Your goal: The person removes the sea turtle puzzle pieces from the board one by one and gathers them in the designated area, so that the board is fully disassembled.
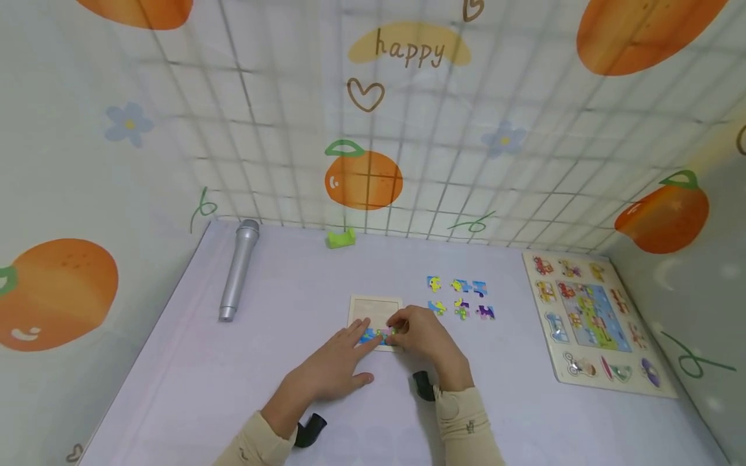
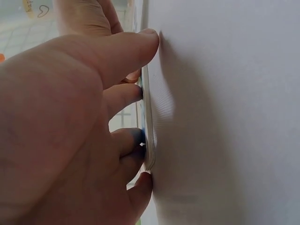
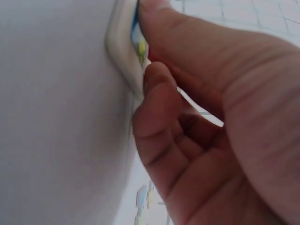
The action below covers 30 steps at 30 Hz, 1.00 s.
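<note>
A small wooden puzzle tray (image 1: pixel 375 303) lies on the table with a row of joined, colourful pieces (image 1: pixel 370 336) along its near side. My left hand (image 1: pixel 332 366) rests on the tray's left part, fingers spread and fairly straight, fingertips on the pieces. In the left wrist view its fingertips (image 2: pixel 136 136) touch the top beside the tray's edge (image 2: pixel 148 117). At the tray's right side, my right hand (image 1: pixel 425 336) curls its fingers and pinches a puzzle piece, mostly hidden by the fingers. The right wrist view has the thumb down at the pieces (image 3: pixel 139 44) inside the tray's rim (image 3: pixel 123 42).
Several loose puzzle pieces (image 1: pixel 462 309) lie right of the tray. Farther right is a large wooden picture board (image 1: pixel 600 317). A silver microphone (image 1: pixel 239 272) lies at the left, a green object (image 1: pixel 340 239) at the back. Fabric with printed oranges (image 1: pixel 364 180) hangs behind the table.
</note>
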Tool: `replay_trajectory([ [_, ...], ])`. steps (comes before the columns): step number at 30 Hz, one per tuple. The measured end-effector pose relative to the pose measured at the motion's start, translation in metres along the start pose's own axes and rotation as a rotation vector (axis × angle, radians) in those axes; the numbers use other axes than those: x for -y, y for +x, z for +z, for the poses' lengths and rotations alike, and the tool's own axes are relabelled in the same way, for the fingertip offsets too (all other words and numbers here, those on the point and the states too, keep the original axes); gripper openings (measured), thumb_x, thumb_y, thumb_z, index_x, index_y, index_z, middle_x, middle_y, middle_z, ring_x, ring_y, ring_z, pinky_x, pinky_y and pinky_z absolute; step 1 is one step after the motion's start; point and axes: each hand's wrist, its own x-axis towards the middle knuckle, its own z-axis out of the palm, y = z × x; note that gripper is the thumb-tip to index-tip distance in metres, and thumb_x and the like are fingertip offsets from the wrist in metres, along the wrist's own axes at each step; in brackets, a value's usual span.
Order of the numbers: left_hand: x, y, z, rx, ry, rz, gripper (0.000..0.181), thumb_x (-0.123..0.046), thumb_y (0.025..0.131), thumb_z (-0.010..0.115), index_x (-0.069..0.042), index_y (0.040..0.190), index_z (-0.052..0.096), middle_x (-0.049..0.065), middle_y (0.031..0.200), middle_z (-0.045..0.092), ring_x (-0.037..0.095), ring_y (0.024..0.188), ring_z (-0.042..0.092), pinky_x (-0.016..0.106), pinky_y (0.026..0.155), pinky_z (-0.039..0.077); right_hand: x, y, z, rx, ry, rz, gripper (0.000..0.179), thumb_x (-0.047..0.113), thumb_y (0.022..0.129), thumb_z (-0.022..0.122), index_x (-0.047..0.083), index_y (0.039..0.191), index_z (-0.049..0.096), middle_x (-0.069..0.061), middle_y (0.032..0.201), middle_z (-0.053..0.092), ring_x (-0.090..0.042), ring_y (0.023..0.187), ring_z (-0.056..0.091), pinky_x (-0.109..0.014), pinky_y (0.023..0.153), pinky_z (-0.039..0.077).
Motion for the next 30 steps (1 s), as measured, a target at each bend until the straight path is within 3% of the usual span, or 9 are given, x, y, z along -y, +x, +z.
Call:
replay_trajectory([
  [20, -0.0061, -0.0010, -0.0057, 0.001, 0.007, -0.018, 0.066, -0.042, 0.103, 0.059, -0.019, 0.160, 0.037, 0.011, 0.173, 0.014, 0.030, 0.160, 0.014, 0.051, 0.128, 0.024, -0.0012, 0.0003, -0.0009, 0.016, 0.034, -0.015, 0.022, 0.012, 0.082, 0.086, 0.012, 0.096, 0.069, 0.000, 0.089, 0.063, -0.014, 0.081, 0.056, -0.029, 0.073, 0.050],
  [30, -0.0049, -0.0001, -0.0031, 0.006, 0.009, -0.022, 0.066, -0.043, 0.102, 0.059, -0.021, 0.160, 0.036, 0.010, 0.173, 0.014, 0.029, 0.160, 0.013, 0.051, 0.129, 0.023, -0.0071, -0.0030, 0.0006, 0.016, 0.098, -0.009, 0.014, 0.011, 0.090, 0.078, 0.018, 0.095, 0.067, 0.003, 0.089, 0.070, -0.012, 0.081, 0.062, -0.029, 0.072, 0.050],
])
